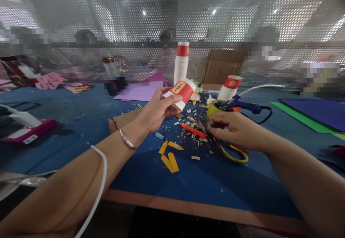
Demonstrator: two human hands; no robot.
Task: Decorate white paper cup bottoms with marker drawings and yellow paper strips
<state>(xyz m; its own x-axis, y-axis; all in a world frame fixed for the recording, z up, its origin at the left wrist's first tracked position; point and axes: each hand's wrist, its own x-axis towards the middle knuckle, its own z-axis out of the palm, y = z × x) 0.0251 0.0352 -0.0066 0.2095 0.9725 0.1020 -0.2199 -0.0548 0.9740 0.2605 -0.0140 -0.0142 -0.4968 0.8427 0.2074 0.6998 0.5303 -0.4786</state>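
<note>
My left hand point(159, 110) is wrapped round a red and white paper cup point(185, 93), which is tilted on its side above the table. My right hand point(229, 128) has its fingers closed around dark scissors point(211, 133), blurred, with the blades hard to make out. Under and beside it lie an orange-red tool point(192, 131) and a yellow loop handle point(235, 157). Yellow paper strips point(169, 162) lie in front, near scattered paper scraps point(192, 117). A tall stack of cups point(181, 65) stands behind my left hand.
A shorter cup stack point(229, 88) and a blue glue gun point(245, 105) are beyond my right hand, by a yellow tape roll point(214, 108). Blue and green sheets point(318, 112) lie right, purple sheets point(142, 90) behind. A pink power strip point(29, 132) is left; a white cable point(101, 180) crosses my left forearm.
</note>
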